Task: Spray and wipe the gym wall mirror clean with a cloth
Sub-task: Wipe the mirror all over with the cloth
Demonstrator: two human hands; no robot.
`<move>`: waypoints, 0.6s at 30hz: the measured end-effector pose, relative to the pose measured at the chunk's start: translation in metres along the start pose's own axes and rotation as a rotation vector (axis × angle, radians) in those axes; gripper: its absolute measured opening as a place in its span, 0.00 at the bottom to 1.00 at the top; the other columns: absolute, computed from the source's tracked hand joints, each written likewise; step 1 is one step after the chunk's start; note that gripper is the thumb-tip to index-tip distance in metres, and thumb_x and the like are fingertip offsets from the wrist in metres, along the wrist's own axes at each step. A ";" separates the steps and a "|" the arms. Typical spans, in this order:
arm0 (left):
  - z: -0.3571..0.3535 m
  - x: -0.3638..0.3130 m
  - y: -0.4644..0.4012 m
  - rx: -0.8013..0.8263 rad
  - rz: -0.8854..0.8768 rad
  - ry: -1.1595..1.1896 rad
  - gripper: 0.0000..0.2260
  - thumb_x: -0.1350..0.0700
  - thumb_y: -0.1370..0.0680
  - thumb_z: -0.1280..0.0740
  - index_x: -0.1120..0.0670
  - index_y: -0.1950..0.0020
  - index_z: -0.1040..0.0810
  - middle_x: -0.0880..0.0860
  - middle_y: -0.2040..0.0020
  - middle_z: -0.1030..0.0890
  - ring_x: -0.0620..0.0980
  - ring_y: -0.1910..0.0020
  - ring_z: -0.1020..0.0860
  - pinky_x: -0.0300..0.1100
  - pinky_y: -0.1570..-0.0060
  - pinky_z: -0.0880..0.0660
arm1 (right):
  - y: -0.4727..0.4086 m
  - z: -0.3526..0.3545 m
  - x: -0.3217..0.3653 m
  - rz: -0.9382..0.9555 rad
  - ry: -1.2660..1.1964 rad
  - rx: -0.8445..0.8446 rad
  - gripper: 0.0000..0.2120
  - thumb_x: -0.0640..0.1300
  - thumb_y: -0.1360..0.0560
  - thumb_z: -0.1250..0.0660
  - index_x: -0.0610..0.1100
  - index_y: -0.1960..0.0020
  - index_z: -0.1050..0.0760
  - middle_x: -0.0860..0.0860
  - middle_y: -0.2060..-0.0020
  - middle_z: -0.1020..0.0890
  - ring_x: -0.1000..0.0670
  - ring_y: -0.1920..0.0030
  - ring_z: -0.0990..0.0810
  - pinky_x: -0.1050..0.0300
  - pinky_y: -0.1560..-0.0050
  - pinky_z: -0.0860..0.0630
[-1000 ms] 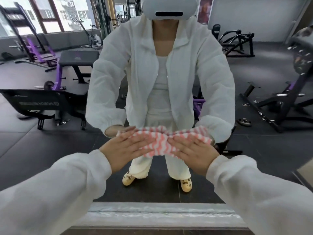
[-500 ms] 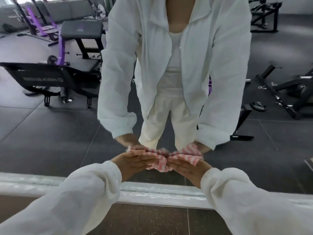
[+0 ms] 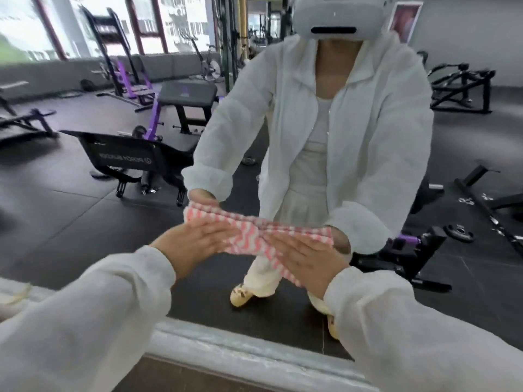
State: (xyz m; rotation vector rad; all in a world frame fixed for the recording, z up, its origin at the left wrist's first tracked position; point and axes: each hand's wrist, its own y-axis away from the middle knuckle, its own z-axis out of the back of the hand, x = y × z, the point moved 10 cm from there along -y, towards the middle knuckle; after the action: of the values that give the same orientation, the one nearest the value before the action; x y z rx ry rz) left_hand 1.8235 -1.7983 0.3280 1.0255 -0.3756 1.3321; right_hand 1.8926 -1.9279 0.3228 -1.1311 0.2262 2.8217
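Observation:
A pink-and-white striped cloth (image 3: 249, 236) is spread flat against the wall mirror (image 3: 70, 216), low on the glass. My left hand (image 3: 195, 241) presses its left part with fingers flat and together. My right hand (image 3: 308, 258) presses its right part the same way, a little lower, so the cloth lies slanted. Both arms wear white sleeves. The mirror shows a reflected person in white clothes and a headset, hands meeting mine at the cloth. No spray bottle is in view.
The mirror's silver bottom frame (image 3: 226, 352) runs along the dark floor below my arms. Reflected in the glass are black and purple gym benches (image 3: 147, 157), weight machines (image 3: 464, 89) and bright windows.
Both hands and the cloth have risen up the glass from near the bottom frame. The cloth is spread wider and slanted, and my view has lifted to take in the reflected headset again.

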 end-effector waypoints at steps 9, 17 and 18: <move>0.060 0.163 0.107 -1.055 0.447 0.001 0.37 0.67 0.28 0.46 0.51 0.22 0.58 0.51 0.22 0.61 0.50 0.24 0.59 0.49 0.26 0.60 | -0.027 0.200 -0.122 -0.418 -0.101 -0.921 0.27 0.37 0.18 0.68 0.37 0.31 0.36 0.43 0.31 0.30 0.43 0.29 0.35 0.53 0.27 0.55; 0.039 0.155 0.101 -1.255 0.314 0.032 0.28 0.60 0.21 0.47 0.50 0.22 0.53 0.51 0.22 0.58 0.50 0.23 0.56 0.49 0.25 0.57 | -0.052 0.196 -0.097 -0.439 -0.022 -0.889 0.21 0.39 0.19 0.54 0.39 0.27 0.43 0.43 0.26 0.41 0.44 0.27 0.45 0.52 0.25 0.60; 0.031 0.148 0.097 -1.251 0.290 0.032 0.26 0.59 0.19 0.50 0.50 0.22 0.54 0.51 0.22 0.58 0.50 0.23 0.56 0.49 0.25 0.58 | -0.056 0.190 -0.089 -0.421 -0.016 -0.872 0.22 0.39 0.20 0.53 0.40 0.26 0.45 0.43 0.26 0.44 0.44 0.25 0.48 0.52 0.25 0.62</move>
State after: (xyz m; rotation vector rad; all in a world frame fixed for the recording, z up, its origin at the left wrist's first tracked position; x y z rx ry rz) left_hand 1.7828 -1.7410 0.4937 -0.1093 -1.1681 1.0394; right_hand 1.8356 -1.8432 0.5149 -1.0669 -1.1927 2.5308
